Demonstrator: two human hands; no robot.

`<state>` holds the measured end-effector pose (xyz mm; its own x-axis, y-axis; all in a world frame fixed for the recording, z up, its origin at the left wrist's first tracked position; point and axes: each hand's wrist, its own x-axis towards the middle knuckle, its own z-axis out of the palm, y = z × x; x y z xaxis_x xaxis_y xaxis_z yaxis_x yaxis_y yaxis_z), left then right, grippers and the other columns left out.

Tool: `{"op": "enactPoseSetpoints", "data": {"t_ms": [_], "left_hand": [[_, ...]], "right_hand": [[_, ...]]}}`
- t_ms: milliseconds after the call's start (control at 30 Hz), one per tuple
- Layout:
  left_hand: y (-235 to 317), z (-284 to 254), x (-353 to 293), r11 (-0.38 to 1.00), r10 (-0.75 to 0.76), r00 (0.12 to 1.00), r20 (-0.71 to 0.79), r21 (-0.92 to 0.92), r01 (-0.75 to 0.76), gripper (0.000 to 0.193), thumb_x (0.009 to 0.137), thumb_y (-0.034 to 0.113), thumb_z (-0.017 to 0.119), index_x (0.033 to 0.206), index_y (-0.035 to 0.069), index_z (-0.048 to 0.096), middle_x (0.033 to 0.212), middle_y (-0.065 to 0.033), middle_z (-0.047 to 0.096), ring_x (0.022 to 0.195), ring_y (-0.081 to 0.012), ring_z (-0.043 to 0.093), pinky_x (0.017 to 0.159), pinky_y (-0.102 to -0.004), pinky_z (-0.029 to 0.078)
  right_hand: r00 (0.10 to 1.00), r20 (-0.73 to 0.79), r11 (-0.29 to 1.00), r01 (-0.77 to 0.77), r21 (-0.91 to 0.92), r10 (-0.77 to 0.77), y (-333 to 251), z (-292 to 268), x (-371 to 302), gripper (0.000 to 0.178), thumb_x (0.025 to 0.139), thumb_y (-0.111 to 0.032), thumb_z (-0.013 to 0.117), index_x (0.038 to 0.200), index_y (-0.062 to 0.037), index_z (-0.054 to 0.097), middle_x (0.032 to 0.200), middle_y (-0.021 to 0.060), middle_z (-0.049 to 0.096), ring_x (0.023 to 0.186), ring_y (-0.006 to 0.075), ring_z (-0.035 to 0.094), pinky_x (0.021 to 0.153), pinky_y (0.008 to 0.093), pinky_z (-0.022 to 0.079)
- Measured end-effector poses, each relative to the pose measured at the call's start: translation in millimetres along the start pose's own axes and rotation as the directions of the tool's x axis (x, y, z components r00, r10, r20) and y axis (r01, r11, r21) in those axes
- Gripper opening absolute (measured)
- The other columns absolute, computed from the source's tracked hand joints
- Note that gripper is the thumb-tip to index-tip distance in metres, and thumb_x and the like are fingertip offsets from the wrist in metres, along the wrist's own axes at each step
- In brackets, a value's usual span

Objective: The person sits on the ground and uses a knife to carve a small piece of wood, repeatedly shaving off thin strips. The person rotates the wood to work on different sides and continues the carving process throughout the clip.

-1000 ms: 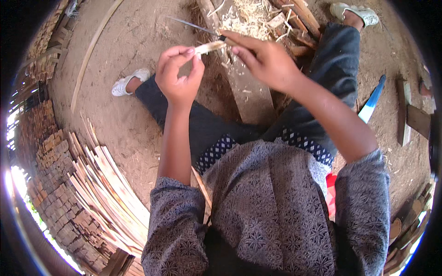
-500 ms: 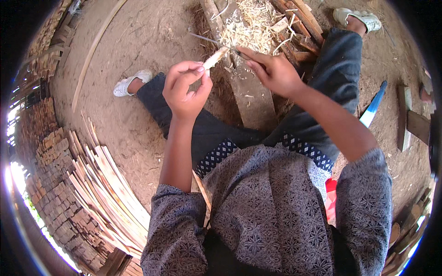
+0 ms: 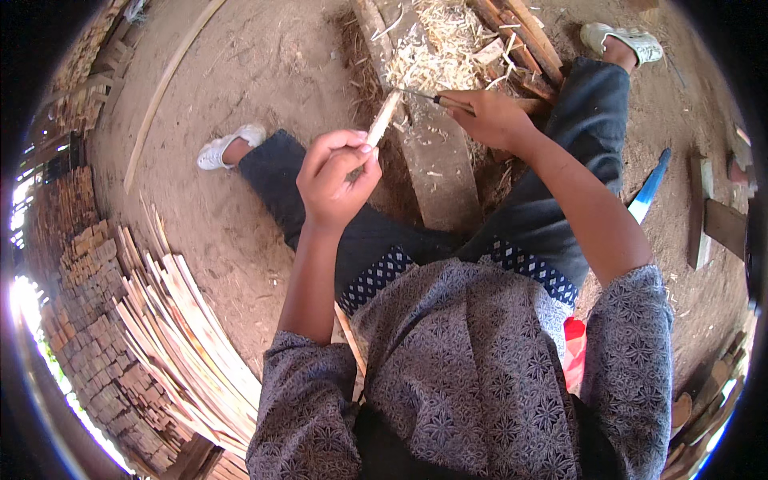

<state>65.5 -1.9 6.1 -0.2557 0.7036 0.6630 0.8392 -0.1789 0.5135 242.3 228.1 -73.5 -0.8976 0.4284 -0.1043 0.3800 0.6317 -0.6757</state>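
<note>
My left hand [image 3: 336, 182] pinches a short pale wood stick [image 3: 384, 120] between thumb and fingers. The stick tilts up and to the right, its far end over the plank. My right hand [image 3: 498, 122] is closed round the handle of a knife [image 3: 438, 100]. Its thin dark blade points left, and its tip appears at the stick's far end; whether they touch I cannot tell. Below both hands a flat wooden plank [image 3: 438, 176] runs away from me between my legs. Curled wood shavings [image 3: 440, 52] are heaped on its far part.
Reddish wood pieces [image 3: 524, 40] lie beside the shavings. Long pale strips [image 3: 200, 336] fan out at the left, next to stacked wood [image 3: 112, 352]. A blue-and-white blade-shaped object [image 3: 650, 186] rests on the dirt floor at the right, near a wooden frame [image 3: 704, 212].
My left hand has come nearer to me and slightly right, bringing the stick more upright. My right hand has shifted a little right and away, and the knife blade no longer reaches past the stick.
</note>
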Motion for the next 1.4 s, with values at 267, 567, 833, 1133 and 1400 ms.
{"op": "enactPoseSetpoints", "data": {"t_ms": [267, 567, 833, 1133, 1400], "left_hand": [[16.4, -1.8, -30.0, 0.998, -0.055, 0.997, 0.059, -0.027, 0.057, 0.029, 0.074, -0.010, 0.083, 0.092, 0.006, 0.066, 0.099, -0.0102, 0.071, 0.085, -0.0224, 0.074, 0.073, -0.0324, 0.062], [5.5, -8.2, -15.4, 0.996, -0.059, 0.998, -0.011, 0.068, 0.059, 0.025, 0.075, -0.008, 0.084, 0.087, 0.004, 0.066, 0.097, -0.0100, 0.071, 0.084, -0.0238, 0.073, 0.072, -0.0330, 0.060], [-1.4, -0.9, 2.9, 0.997, -0.034, 0.997, -0.075, 0.069, 0.039, 0.021, 0.076, -0.007, 0.084, 0.086, 0.002, 0.069, 0.097, -0.0092, 0.071, 0.085, -0.0221, 0.074, 0.071, -0.0305, 0.060], [-5.6, -0.9, 22.3, 0.997, -0.016, 0.997, -0.072, 0.068, 0.021, 0.023, 0.075, -0.010, 0.083, 0.092, 0.002, 0.071, 0.097, -0.0123, 0.073, 0.086, -0.0245, 0.073, 0.075, -0.0329, 0.059], [-7.1, -4.4, 22.1, 0.993, -0.003, 0.993, -0.120, 0.115, 0.017, 0.023, 0.076, -0.009, 0.084, 0.092, 0.002, 0.073, 0.096, -0.0102, 0.072, 0.083, -0.0228, 0.073, 0.070, -0.0316, 0.058]], "right_hand": [[0.982, -0.187, 0.925, 0.061, 0.376, 0.012, -81.8, -8.6, -41.8, 0.038, 0.106, -0.037, 0.063, 0.141, -0.0217, 0.068, 0.091, 0.0203, 0.074, 0.075, 0.0348, 0.074, 0.071, 0.0413, 0.058], [0.959, -0.271, 0.983, 0.124, 0.138, -0.083, -64.1, -2.6, -11.4, 0.034, 0.107, -0.028, 0.062, 0.138, -0.0179, 0.069, 0.109, 0.0180, 0.076, 0.091, 0.0343, 0.076, 0.079, 0.0405, 0.060], [0.994, -0.032, 0.984, -0.111, -0.139, 0.107, 9.0, -1.2, 7.2, 0.039, 0.107, -0.047, 0.056, 0.135, -0.0242, 0.070, 0.105, 0.0200, 0.076, 0.091, 0.0385, 0.075, 0.083, 0.0495, 0.059], [0.993, 0.028, 0.980, -0.112, -0.165, 0.118, -22.1, -8.1, -3.4, 0.039, 0.109, -0.037, 0.057, 0.142, -0.0164, 0.066, 0.108, 0.0189, 0.077, 0.089, 0.0352, 0.075, 0.080, 0.0432, 0.058], [0.963, -0.240, 0.952, -0.043, 0.303, 0.120, -85.5, -22.8, -10.5, 0.042, 0.110, -0.045, 0.049, 0.143, -0.0240, 0.064, 0.083, 0.0189, 0.074, 0.076, 0.0353, 0.076, 0.074, 0.0485, 0.060]]}}
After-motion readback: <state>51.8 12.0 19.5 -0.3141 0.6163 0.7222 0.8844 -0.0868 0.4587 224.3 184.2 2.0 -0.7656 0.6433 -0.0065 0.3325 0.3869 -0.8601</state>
